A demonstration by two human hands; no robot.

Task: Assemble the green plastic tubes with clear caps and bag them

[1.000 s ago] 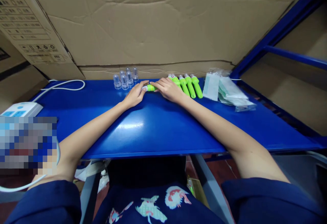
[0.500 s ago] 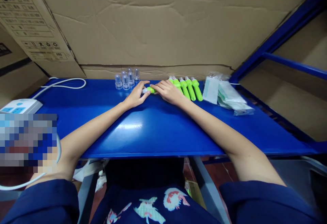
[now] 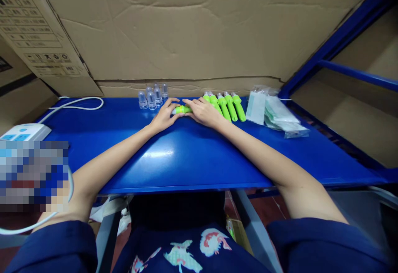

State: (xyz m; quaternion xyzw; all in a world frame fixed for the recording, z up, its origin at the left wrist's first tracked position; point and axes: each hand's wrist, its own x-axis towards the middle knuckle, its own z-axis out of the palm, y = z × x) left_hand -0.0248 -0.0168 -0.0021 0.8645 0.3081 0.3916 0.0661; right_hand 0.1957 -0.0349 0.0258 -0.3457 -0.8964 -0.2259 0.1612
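A green pen-like device [image 3: 183,109] with a pale, translucent tip lies sideways between my two hands, above the blue tabletop. My left hand [image 3: 164,115] is closed around the pale tip end. Fingers of my right hand [image 3: 203,110] are wrapped over the other end and hide part of it. Several clear plastic caps [image 3: 151,99] stand upright just beyond my left hand. To the right of my right hand, several similar green devices [image 3: 230,106] lie side by side, their pale tips toward the back.
Clear bags with white and green packets [image 3: 280,113] lie at the right of the blue table [image 3: 186,161]. A white power strip [image 3: 26,132] with a looped cable [image 3: 83,103] is on the left. A cardboard wall [image 3: 186,36] closes off the back.
The right-hand fingers have drawn apart from the left hand a little, so more of the green body shows between them. Both hands still hold the device.
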